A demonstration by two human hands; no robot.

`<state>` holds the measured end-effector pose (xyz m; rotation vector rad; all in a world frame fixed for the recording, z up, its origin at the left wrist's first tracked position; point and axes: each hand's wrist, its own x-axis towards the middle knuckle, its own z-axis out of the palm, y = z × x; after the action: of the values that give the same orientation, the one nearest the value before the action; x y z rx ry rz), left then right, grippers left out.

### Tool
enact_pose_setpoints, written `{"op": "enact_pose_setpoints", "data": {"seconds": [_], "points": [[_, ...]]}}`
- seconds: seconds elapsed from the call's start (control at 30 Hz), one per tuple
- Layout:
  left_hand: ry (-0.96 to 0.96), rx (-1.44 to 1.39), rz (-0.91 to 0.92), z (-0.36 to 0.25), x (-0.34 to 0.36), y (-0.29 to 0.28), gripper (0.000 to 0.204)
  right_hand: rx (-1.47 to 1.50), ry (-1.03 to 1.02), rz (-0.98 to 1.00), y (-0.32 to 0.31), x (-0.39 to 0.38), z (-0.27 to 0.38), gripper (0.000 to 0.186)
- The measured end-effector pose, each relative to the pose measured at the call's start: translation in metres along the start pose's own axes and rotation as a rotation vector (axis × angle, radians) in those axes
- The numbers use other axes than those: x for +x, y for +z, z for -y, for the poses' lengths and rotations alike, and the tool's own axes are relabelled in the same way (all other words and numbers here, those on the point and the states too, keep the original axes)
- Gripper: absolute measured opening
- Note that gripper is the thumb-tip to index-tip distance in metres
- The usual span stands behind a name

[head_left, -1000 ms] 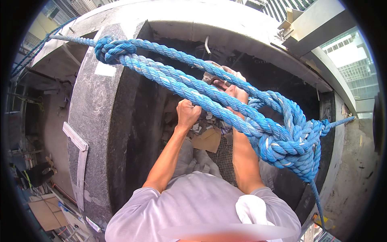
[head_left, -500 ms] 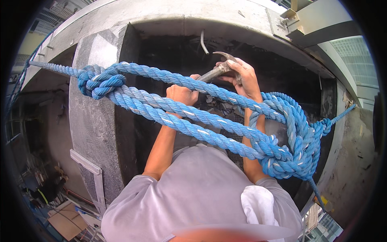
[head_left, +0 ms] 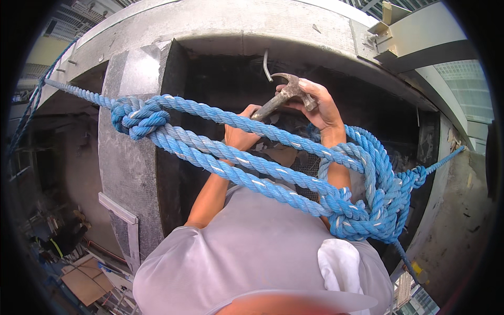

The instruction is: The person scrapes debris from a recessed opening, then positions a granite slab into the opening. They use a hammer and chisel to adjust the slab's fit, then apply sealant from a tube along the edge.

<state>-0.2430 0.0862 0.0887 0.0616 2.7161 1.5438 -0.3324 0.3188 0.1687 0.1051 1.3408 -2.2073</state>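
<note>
Beyond the blue rope's (head_left: 210, 111) upper strand: hammer (head_left: 277, 101) held between both hands, tilted, head (head_left: 295, 92) up to the right.
Left hand (head_left: 240, 139): closed around the handle (head_left: 265, 110), partly covered by rope.
Right hand (head_left: 325, 111): half open, head gripped by thumb and fingers.
Bent rod (head_left: 266, 64): seen near the claw (head_left: 280, 76); contact can't be told.
Knots (head_left: 139, 118): tied at left and right.

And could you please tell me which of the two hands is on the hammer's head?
The right hand: it grips the hammer's head, while the left hand is lower, at the handle.
</note>
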Motion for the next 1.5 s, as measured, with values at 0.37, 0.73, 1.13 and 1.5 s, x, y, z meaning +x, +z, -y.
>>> {"op": "enact_pose_setpoints", "data": {"seconds": [0.37, 0.73, 1.13, 1.5], "points": [[-0.23, -0.916, 0.114, 0.012, 0.066, -0.001, 0.056, 0.303, -0.118, 0.007, -0.023, 0.004, -0.034, 0.046], [-0.478, -1.06, 0.061, -0.055, 0.12, 0.019, 0.041, 0.447, -0.148, -0.336, -0.053, -0.006, -0.093, 0.031], [-0.34, -1.017, 0.103, -0.035, 0.134, 0.03, 0.04, -0.332, 0.087, -0.382, -0.008, -0.045, -0.144, 0.045], [-0.303, -0.789, -0.072, -0.041, 0.131, 0.028, 0.041, 0.357, -0.015, -1.229, -0.099, -0.25, -0.281, 0.028]]}}
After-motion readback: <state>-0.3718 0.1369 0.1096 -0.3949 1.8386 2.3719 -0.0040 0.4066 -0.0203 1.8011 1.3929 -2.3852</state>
